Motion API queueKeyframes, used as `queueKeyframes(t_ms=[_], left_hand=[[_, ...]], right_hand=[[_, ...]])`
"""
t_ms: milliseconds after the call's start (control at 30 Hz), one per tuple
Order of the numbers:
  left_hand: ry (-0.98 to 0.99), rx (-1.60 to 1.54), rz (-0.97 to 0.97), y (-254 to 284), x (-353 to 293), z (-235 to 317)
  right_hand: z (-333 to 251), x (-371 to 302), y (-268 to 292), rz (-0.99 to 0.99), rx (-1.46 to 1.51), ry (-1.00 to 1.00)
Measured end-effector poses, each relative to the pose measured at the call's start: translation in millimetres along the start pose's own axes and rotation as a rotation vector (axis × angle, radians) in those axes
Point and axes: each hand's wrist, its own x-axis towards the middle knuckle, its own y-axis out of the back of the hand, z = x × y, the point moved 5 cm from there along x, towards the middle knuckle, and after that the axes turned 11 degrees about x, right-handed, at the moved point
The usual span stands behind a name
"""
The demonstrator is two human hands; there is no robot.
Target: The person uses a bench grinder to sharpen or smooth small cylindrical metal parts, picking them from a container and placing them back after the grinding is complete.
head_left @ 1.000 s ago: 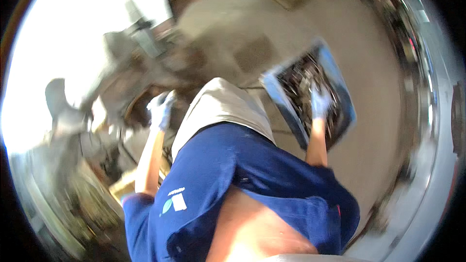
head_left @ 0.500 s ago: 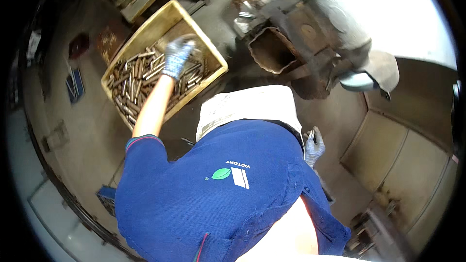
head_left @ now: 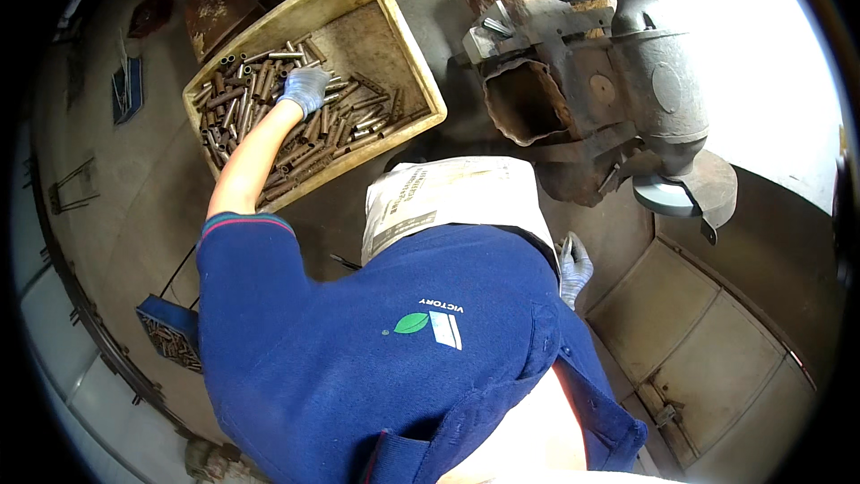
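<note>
Metal tubes [head_left: 240,115] lie in the yellow bin [head_left: 354,36], left grip [head_left: 306,90] among them; right grip [head_left: 574,267] beside white apron [head_left: 457,193]. Either closure: cannot tell.

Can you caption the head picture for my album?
Gloved left hand among metal tubes in a yellowish bin, bench grinder to the right.

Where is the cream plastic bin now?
In the head view, the cream plastic bin is at upper left, left of the grey grinder, with the gloved left hand at its metal tubes.
</note>
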Motion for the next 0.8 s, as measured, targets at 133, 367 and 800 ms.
queueKeyframes(t_ms=[133,367,800], left_hand=[[-0.114,0.158,-0.115,15,17,24],[-0.204,0.218,-0.108,15,13,23],[-0.177,-0.503,0.154,77,-49,85]], right_hand=[[2,-5,2,-0.018,-0.030,0.042],[19,-15,19,0.016,0.051,0.036],[39,6,28,-0.006,0.041,0.081]])
